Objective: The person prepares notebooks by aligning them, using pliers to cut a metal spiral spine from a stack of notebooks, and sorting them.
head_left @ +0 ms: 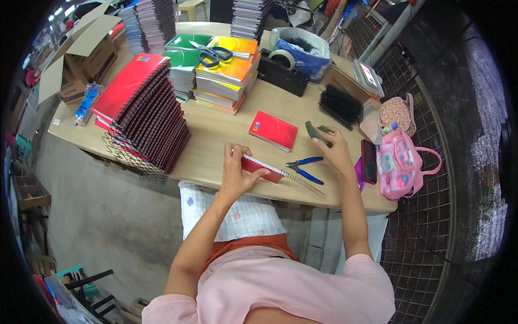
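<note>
My left hand (236, 171) grips a small red notebook (264, 168) near the table's front edge, thumb on its cover. From the notebook's right end sticks out a thin spiral wire coil (305, 184), lying toward the table edge. My right hand (333, 148) hovers above the table to the right, holding nothing that I can make out. Its thumb and a finger seem to wear dark green covers (317, 135) and are spread apart. Blue-handled wire cutters (306, 171) lie between my hands. Another red notebook (273, 131) rests flat beyond them.
At left stands a tall stack of red spiral notebooks (143, 108). Behind are green notebooks (183, 62) and yellow ones (226, 73) with scissors (211, 54) on top. A tape dispenser (283, 73), black coils (341, 106), a phone (369, 162) and a pink bag (399, 164) line the right.
</note>
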`<move>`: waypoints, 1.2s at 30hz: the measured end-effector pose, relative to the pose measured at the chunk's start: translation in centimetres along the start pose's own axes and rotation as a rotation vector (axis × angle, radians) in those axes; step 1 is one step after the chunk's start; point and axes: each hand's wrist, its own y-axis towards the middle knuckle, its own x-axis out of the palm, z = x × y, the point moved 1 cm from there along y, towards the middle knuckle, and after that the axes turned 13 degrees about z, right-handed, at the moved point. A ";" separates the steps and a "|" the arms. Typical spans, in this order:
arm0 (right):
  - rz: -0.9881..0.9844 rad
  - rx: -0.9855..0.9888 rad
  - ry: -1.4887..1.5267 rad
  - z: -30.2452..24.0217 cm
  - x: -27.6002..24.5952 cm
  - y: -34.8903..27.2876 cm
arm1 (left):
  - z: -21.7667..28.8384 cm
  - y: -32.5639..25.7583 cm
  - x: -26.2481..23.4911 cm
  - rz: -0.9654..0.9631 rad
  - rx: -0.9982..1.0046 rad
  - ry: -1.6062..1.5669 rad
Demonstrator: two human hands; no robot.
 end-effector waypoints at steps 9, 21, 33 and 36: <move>-0.446 -0.130 0.566 -4.2 2.2 -1.9 | -0.2 -0.1 -0.6 -0.046 0.033 -0.031; -0.121 -0.194 0.014 -4.7 2.7 -2.4 | -0.5 -0.2 -0.4 -0.074 0.045 -0.050; 0.006 -0.399 -0.166 -8.7 3.2 -4.9 | -0.1 -1.1 1.1 0.125 0.016 0.091; 0.087 -0.361 -0.108 -9.2 3.2 -5.1 | 0.1 -1.2 1.1 0.146 -0.034 0.074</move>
